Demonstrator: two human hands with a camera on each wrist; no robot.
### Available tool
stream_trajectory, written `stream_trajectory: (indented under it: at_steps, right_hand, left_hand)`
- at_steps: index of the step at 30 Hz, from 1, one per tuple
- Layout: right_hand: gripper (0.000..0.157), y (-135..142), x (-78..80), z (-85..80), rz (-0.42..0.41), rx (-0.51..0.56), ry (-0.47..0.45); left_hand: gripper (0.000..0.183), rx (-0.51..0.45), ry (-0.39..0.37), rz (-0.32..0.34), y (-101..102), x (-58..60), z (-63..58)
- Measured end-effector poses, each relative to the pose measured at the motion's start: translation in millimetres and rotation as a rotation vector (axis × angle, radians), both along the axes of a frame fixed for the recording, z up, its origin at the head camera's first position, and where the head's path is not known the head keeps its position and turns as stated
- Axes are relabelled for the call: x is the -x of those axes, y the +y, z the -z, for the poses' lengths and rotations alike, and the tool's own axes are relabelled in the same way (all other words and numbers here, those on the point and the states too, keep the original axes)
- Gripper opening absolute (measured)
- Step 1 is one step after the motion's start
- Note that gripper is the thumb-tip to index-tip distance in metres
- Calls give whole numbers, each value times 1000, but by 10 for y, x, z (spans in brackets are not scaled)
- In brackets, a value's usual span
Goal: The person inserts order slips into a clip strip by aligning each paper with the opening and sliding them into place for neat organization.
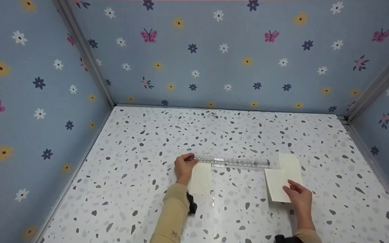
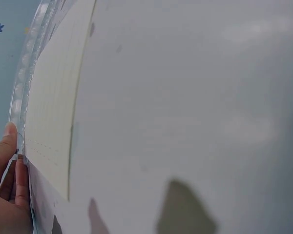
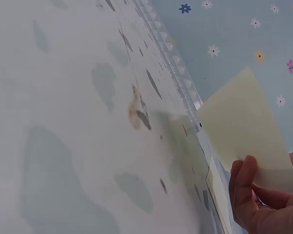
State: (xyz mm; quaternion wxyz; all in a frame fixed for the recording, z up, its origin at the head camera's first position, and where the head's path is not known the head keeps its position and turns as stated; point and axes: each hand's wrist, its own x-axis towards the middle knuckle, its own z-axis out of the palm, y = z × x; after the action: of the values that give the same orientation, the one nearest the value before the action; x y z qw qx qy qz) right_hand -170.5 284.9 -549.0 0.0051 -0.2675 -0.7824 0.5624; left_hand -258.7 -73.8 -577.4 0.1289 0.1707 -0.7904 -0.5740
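A long clear plastic strip (image 1: 236, 162) with rows of rounded bumps lies crosswise on the speckled table. My left hand (image 1: 183, 167) pinches its left end between thumb and fingers, as the left wrist view shows. Just below that end lies a cream paper sheet (image 1: 201, 179), its top edge against the strip. Near the strip's right end, my right hand (image 1: 300, 196) pinches another cream sheet (image 3: 249, 126) by its lower right corner, tilted up from the table. Behind this held sheet, a third cream paper piece (image 1: 292, 163) lies on the table, partly covered.
The white table (image 1: 140, 135) with grey specks meets blue patterned walls (image 1: 221, 57) at the back and both sides. A metal post (image 1: 83, 50) stands in the back left corner. Dark wrist cameras (image 1: 191, 203) sit on both wrists.
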Motion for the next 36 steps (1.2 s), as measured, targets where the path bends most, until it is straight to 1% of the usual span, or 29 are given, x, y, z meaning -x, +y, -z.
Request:
stream_trajectory:
  at_steps: [7, 12, 16, 20, 26, 31, 36]
  right_hand:
    - [45, -90, 2, 40, -4, -41, 16]
    - [43, -141, 13, 106, -17, -21, 73]
    - [40, -180, 17, 142, -10, -54, 109]
    - [40, -207, 15, 134, -26, -68, 106]
    - [41, -249, 40, 123, -41, -53, 86]
    - [42, -286, 91, 137, -47, -45, 68]
    - [41, -309, 137, 154, -50, -63, 70]
  left_hand:
    - [24, 3, 1, 1, -4, 0, -1]
    - [24, 2, 2, 12, -8, -9, -6]
    - [24, -1, 3, 16, -9, -27, -16]
    - [24, 3, 0, 15, -8, -27, -11]
    - [24, 5, -21, 11, -10, -12, 5]
    - [24, 3, -11, 15, -11, -16, 1]
    - [25, 7, 5, 18, -11, -16, 0]
